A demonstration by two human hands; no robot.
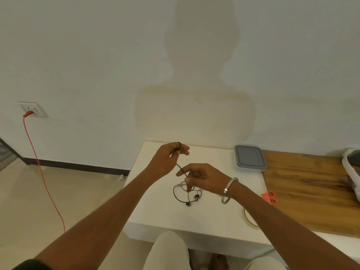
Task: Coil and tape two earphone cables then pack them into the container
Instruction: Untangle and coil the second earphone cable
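Observation:
A black earphone cable [181, 168] runs taut between my two hands above the white table [155, 211]. My left hand [171, 154] is raised, with a few turns of the cable wound round its fingers. My right hand [198, 177] pinches the cable lower down. The remaining cable lies in a loose loop [176, 193] on the table with its two earbuds [196, 196] near my right hand. The grey lidded container [250, 157] stands at the back right. A roll of tape [250, 218] lies partly under my right forearm.
Orange-handled scissors [269, 197] lie on the edge of a wooden board [311, 188] at the right. A white object [352, 168] sits at the far right edge. A red cord [39, 164] hangs from a wall socket on the left.

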